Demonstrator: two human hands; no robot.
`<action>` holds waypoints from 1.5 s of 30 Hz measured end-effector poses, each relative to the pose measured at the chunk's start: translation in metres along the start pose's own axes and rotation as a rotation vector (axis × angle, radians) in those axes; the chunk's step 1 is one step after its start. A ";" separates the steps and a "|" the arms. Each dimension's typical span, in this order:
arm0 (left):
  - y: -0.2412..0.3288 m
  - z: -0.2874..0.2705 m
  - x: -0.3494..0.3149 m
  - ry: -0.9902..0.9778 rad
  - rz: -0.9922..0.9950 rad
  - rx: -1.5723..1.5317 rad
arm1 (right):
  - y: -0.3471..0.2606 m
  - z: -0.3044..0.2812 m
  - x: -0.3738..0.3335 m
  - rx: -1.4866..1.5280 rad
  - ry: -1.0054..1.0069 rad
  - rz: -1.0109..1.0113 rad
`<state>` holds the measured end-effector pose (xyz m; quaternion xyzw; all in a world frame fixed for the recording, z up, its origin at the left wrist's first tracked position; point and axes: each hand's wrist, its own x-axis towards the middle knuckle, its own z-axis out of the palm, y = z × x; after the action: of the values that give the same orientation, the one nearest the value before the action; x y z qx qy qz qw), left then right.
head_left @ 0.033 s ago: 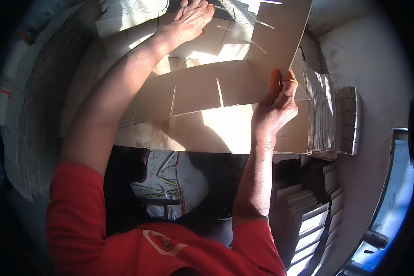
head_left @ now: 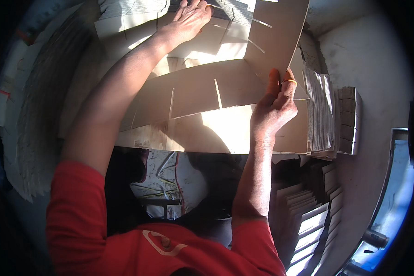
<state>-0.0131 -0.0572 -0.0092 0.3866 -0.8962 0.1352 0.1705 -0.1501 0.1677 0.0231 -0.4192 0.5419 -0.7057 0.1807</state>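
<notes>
My right hand (head_left: 276, 103) pinches a folded, slotted cardboard strip (head_left: 198, 87) at its bend. One part of the strip runs left under my left forearm; the other part (head_left: 276, 34) rises toward the top edge. Orange covers show on the thumb and a finger of this hand. Farther back, my left hand (head_left: 191, 20) is closed over the upper edge of a slotted cardboard sheet (head_left: 142, 34), beside a stack of such sheets (head_left: 237, 11). Part of its fingers is hidden, so the exact grip is hard to see.
Below the strip lies a sunlit board surface (head_left: 193, 131). Cardboard stacks stand at the left (head_left: 37, 115) and the right (head_left: 322, 112), with a smaller bundle (head_left: 348, 119) beside the right one. More slotted pieces (head_left: 308, 225) stand low at the right, near a pale wall (head_left: 363, 60).
The folded strip and both hands have shifted very slightly left. Both grips look the same.
</notes>
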 end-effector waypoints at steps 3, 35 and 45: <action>-0.007 0.011 -0.002 0.104 0.087 -0.035 | -0.002 0.001 0.000 -0.081 -0.007 -0.094; 0.075 -0.073 -0.061 0.185 0.372 -0.786 | 0.023 -0.015 0.006 -0.943 -0.162 -0.194; 0.019 -0.063 0.013 -0.326 -0.093 -0.228 | -0.002 0.000 -0.003 -0.645 -0.111 0.031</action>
<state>-0.0231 -0.0294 0.0512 0.4226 -0.9026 -0.0393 0.0717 -0.1479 0.1702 0.0235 -0.4843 0.7331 -0.4710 0.0784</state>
